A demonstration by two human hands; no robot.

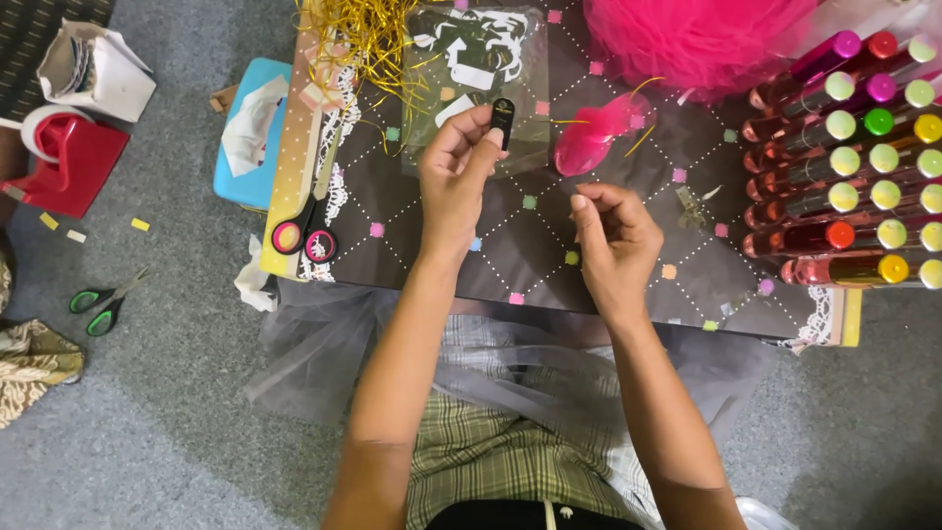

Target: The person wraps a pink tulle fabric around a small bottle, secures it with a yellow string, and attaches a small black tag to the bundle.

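Note:
My left hand [457, 173] pinches a small black sticker piece [502, 117] with a gold edge, held up over a clear sticker sheet [478, 79] that lies on a dark board [549, 245] with a dotted diamond pattern. My right hand [610, 238] hovers over the board to the right, fingers curled inward with thumb and forefinger close together; whether it holds anything cannot be told. A glossy pink ornament [592, 140] wrapped in pink net lies just beyond my right hand.
Rows of metallic pens [854, 157] with coloured caps fill the board's right side. Pink tulle [697, 34] and gold shred [358, 39] lie at the top. Pink-handled scissors [306, 231] rest on the board's left edge, green scissors [103, 304] on the grey carpet, a blue tissue box [250, 132] beside.

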